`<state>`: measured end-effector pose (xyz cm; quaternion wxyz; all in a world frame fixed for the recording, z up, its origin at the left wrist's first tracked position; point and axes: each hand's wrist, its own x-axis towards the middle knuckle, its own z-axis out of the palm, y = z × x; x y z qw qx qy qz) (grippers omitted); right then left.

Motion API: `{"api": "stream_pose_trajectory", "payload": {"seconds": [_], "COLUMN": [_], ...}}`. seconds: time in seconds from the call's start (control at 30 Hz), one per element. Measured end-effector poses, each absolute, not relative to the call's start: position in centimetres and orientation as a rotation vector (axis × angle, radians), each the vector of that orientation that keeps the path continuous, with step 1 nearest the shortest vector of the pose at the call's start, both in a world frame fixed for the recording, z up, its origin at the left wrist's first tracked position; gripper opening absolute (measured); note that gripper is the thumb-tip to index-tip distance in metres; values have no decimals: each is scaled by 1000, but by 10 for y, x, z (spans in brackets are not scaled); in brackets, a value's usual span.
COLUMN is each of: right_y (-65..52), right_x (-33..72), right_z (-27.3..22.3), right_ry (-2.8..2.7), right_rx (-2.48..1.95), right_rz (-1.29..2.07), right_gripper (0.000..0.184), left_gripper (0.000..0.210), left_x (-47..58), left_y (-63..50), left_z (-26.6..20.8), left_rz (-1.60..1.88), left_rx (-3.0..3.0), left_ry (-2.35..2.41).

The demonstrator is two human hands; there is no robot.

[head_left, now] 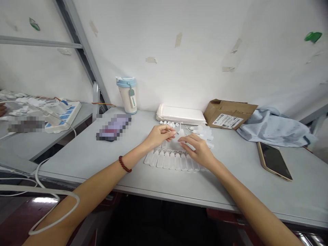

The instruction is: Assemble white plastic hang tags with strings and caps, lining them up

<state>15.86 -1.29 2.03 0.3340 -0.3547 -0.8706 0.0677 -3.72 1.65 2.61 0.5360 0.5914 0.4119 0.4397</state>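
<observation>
Over the middle of the table, my left hand [162, 134] is closed in a pinch, thumb against fingers. Anything between those fingertips is too small to make out. My right hand [196, 147] is beside it, fingers bent and a gap showing between thumb and forefinger. Below both hands lies a row of small translucent plastic tubes [174, 161] with thin white loops at their upper ends; my right hand covers part of it. Just behind the fingertips is a small white piece with a thin stem [181, 131]. Several white caps [165, 123] and more loose translucent tubes [205, 131] lie farther back.
A stack of white trays [181, 114] and an opened cardboard box [228, 114] stand against the wall. A tumbler [127, 95] and a blurred purple item [115, 127] are left; a phone [274, 160] and blue cloth [274, 126] right. A white cable [74, 205] loops over my left arm.
</observation>
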Motion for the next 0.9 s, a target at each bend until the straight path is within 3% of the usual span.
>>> {"api": "stream_pose_trajectory", "payload": {"seconds": [0.47, 0.9], "right_y": [-21, -21], "right_x": [158, 160], "right_z": [26, 30], "right_ry": [-2349, -2007], "right_rx": [-884, -1023], "right_rz": [357, 923], "right_gripper": [11, 7], "left_gripper": [30, 25], "left_x": [-37, -37], "left_y": [13, 13], "left_z": [25, 29], "left_rz": [1051, 984], "left_rx": [1233, 1341], "left_ry": [844, 809]}}
